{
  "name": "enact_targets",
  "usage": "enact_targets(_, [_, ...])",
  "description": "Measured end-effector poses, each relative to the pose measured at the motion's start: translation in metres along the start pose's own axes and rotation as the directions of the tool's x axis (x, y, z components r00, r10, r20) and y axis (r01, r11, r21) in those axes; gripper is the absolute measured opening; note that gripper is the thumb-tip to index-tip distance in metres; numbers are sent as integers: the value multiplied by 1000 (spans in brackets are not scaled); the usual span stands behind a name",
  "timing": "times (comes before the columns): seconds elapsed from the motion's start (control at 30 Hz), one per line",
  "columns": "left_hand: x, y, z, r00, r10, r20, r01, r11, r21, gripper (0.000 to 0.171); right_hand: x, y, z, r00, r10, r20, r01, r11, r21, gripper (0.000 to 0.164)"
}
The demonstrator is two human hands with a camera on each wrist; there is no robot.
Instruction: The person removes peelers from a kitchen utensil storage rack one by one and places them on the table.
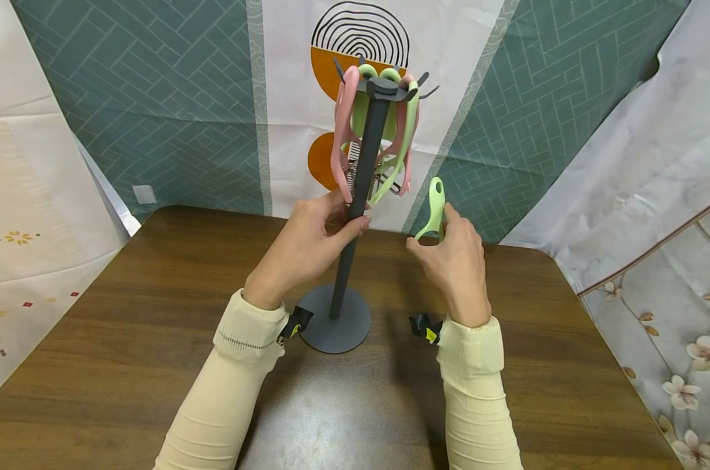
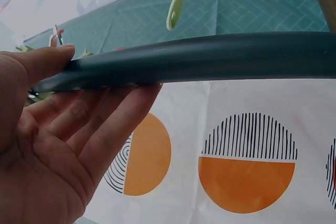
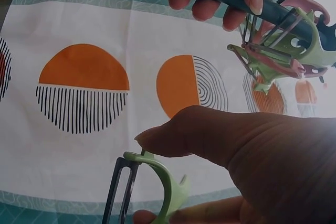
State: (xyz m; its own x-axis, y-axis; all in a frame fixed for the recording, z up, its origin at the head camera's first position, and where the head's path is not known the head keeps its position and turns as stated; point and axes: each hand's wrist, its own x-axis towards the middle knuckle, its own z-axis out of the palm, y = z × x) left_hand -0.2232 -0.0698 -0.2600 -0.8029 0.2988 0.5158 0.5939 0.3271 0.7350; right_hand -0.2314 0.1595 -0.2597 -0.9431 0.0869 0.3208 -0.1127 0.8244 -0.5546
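Pole (image 1: pixel 344 274): between the hands, standing; left hand (image 1: pixel 302 245) grasps it, likely to steady it.
Hanging peelers (image 1: pixel 344 130): above left hand, blades down, probably hung by handle holes.
Held peeler (image 1: pixel 436 210): right hand (image 1: pixel 460 261) pinches its blade end; handle hole sticks out, presumably so fingers don't cover it.
Left pose: thumb on near side, fingers behind.
Right pose: raised above the table (image 1: pixel 155 313), thumb opposing fingers.

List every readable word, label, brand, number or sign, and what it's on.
None readable in any view.
Dark stand: no lettering visible.
Green peeler in the right hand: none visible.
Yellow patch on the right wrist's black device: too small to tell if it carries print.
Wall cloth: striped and orange circles, pattern only.
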Motion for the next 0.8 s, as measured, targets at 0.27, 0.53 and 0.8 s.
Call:
enact_targets(0.27, [0,0,0,1000,-5,1,5,1000,4,19,0,1,1,1000,1,8,-1,1000,-1,38])
enact_targets(0.53, [0,2,0,1000,-4,0,4,1000,-1,19,2,3,0,1000,0,13,0,1000,-10,38])
enact_targets(0.8, [1,1,0,1000,-7,2,7,1000,-3,19,2,5,1,999,7,37,-7,1000,-16,56])
